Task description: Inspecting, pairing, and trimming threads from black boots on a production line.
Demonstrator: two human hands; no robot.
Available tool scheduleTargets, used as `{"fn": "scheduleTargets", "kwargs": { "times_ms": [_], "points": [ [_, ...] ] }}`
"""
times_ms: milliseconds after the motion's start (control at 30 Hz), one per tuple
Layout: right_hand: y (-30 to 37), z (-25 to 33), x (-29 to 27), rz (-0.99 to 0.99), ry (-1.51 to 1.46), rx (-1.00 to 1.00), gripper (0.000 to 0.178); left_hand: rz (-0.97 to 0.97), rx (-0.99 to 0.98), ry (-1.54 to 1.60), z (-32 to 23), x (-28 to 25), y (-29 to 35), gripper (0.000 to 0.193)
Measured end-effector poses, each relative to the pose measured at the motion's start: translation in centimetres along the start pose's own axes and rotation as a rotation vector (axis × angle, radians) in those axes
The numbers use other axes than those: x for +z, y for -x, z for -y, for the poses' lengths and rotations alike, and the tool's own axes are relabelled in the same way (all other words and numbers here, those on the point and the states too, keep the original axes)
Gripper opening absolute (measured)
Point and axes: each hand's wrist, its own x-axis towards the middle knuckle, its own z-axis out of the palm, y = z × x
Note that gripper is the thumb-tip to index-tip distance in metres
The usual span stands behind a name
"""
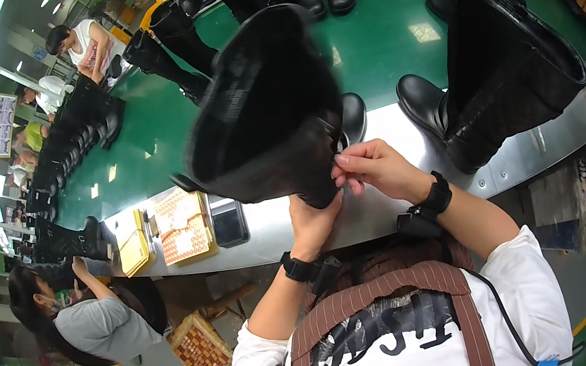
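Observation:
A tall black boot (261, 176) stands tilted over the metal edge of the green table, its wide shaft opening facing me. My left hand (315, 224) grips it low down, around the ankle. At the boot's right side my right hand (376, 168) pinches with thumb and forefinger; a small pale bit shows at the fingertips, too small to name. The boot's rounded toe points away to the right. To the right, another tall black boot (505, 92) leans on the metal edge, touched by neither hand.
The green table (385, 38) carries more black boots at its far side, plus a long row of boots (74, 133) at left. A phone (229, 222), a sheet of round stickers (183, 227) and a yellow pad (132, 243) lie left. A seated co-worker (105, 328) handles a boot.

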Motion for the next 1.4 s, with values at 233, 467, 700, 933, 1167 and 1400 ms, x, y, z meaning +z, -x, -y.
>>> {"fn": "scheduleTargets", "kwargs": {
  "times_ms": [233, 467, 700, 933, 1167, 1400],
  "points": [
    [2.6, 11.7, 5.8, 0.231, 0.153, -0.399, 0.03, -0.042, 0.047, 0.058, 0.0, 0.4, 0.3, 0.064],
    [4.6, 12.3, 7.8, -0.121, 1.016, -0.801, 0.021, -0.118, -0.132, 0.242, 1.9, 1.4, 0.2, 0.055],
    [16.0, 15.8, 4.1, -1.167, 1.685, -1.284, 0.049, 0.091, -0.022, -0.797, -3.3, -2.7, 1.2, 0.049],
    [17.8, 15.5, 0.5, -0.801, 1.45, -1.074, 0.036, 0.438, 0.074, -0.369, -10.0, -1.7, 0.1, 0.035],
    [17.6, 15.4, -3.7, -0.797, 1.225, -1.147, 0.096, 0.802, -0.225, 0.117, -6.4, 9.0, -5.0, 0.038],
    [19.1, 7.1, -10.5, -0.707, 0.616, -0.668, 0.106, 0.767, -0.401, 0.336, -4.1, 15.6, -5.2, 0.034]
  ]
}}
